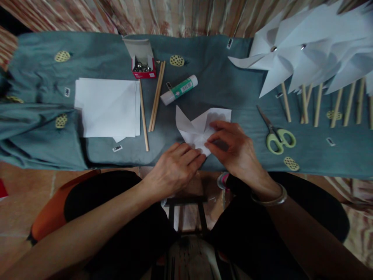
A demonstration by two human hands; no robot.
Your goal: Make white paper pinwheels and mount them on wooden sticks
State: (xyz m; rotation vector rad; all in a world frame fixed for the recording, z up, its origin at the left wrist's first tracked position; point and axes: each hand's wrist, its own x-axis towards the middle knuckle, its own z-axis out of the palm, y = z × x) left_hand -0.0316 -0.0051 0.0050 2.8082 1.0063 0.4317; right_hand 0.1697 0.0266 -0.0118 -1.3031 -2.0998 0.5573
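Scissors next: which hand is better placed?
Right, probably. The scissors lie just beyond the right hand; the left hand would have to cross the folded paper.

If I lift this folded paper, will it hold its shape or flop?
Likely floppy: the folded paper is thin, with loose flaps. Probably very light, and it may crease where the right hand pinches it.

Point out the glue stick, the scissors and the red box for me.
glue stick (183, 87), head view, on its green label.
scissors (271, 128), head view, where blades meet handles.
red box (144, 74), head view, on its red front wall.
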